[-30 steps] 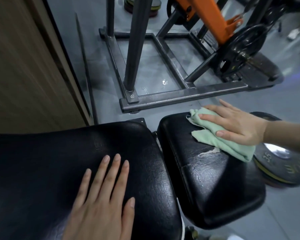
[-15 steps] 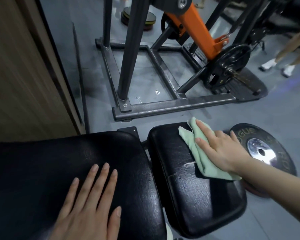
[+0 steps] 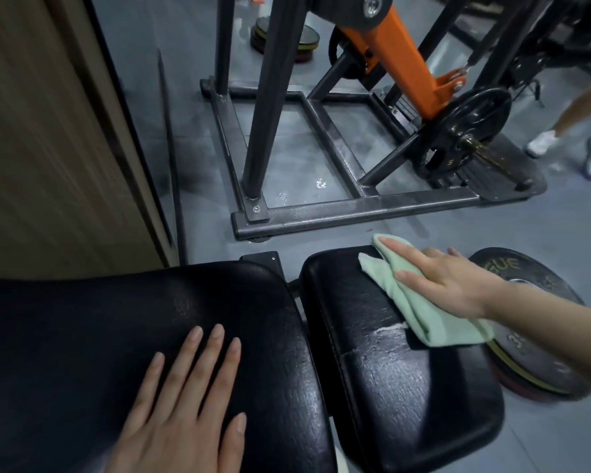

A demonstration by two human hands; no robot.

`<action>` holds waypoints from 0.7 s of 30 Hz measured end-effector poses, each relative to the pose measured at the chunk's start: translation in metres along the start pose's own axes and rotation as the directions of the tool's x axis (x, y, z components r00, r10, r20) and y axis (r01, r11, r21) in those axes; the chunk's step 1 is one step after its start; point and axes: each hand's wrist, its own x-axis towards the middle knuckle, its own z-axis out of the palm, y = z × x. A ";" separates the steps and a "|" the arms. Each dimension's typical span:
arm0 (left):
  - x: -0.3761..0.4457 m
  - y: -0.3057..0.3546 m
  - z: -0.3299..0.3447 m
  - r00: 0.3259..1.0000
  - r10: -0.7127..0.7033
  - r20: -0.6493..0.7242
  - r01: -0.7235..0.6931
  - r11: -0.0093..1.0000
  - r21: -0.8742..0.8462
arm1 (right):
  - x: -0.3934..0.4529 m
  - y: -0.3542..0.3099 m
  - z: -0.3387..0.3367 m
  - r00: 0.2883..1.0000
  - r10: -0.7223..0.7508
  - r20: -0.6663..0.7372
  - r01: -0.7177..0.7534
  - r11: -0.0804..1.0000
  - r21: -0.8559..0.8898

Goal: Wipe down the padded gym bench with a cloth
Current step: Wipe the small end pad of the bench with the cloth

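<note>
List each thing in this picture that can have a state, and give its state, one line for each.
green cloth: folded, pressed flat on the small pad
right hand: fingers straight, pressing the cloth
left hand: flat, resting on the large pad
small pad: cracked surface, partly covered by cloth
large pad: bare but for the hand
weight plate: lying flat on the floor
</note>
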 end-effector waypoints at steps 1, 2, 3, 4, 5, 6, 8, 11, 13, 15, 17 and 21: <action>0.000 -0.001 0.000 1.000 0.007 -0.002 -0.007 1.000 0.006 | 0.011 0.001 -0.002 0.999 -0.039 -0.006 0.039 0.999 0.007; 0.000 -0.002 0.000 1.000 0.012 -0.004 -0.012 1.000 0.006 | 0.023 0.002 -0.003 0.996 -0.088 -0.011 0.088 0.996 0.003; 0.001 -0.002 0.000 1.000 0.012 -0.008 -0.012 1.000 0.006 | 0.035 0.000 -0.003 0.989 -0.148 -0.008 0.148 0.989 -0.015; 0.001 -0.002 -0.001 1.000 0.013 -0.006 -0.013 1.000 0.006 | 0.046 -0.002 -0.002 0.977 -0.212 0.002 0.212 0.977 -0.034; 0.001 -0.001 -0.001 1.000 0.014 -0.004 -0.014 1.000 0.005 | 0.053 -0.006 -0.001 0.962 -0.271 0.019 0.272 0.961 -0.048; 0.001 -0.001 -0.001 1.000 0.013 -0.004 -0.013 1.000 0.004 | 0.057 -0.010 0.000 0.948 -0.316 0.028 0.317 0.947 -0.048; 0.002 -0.001 0.000 1.000 0.015 0.005 -0.015 1.000 -0.001 | 0.050 -0.008 0.001 0.931 -0.365 0.011 0.366 0.931 -0.019; 0.002 -0.002 0.002 1.000 0.020 -0.011 -0.020 1.000 -0.001 | 0.032 0.012 0.001 0.920 -0.393 -0.002 0.392 0.918 0.049; 0.001 -0.001 0.005 1.000 0.014 -0.016 -0.014 1.000 0.005 | 0.029 0.028 -0.004 0.920 -0.390 0.045 0.385 0.918 0.097; 0.001 0.000 0.006 1.000 0.003 -0.018 -0.003 1.000 0.009 | 0.038 0.032 -0.009 0.907 -0.411 0.090 0.402 0.910 0.101; 0.002 0.000 0.005 1.000 0.001 -0.013 0.000 1.000 0.013 | 0.052 0.016 -0.013 0.877 -0.466 0.113 0.462 0.885 0.062; 0.001 0.000 0.003 1.000 0.000 0.004 0.000 1.000 0.008 | 0.078 -0.027 -0.010 0.806 -0.574 0.146 0.581 0.814 -0.013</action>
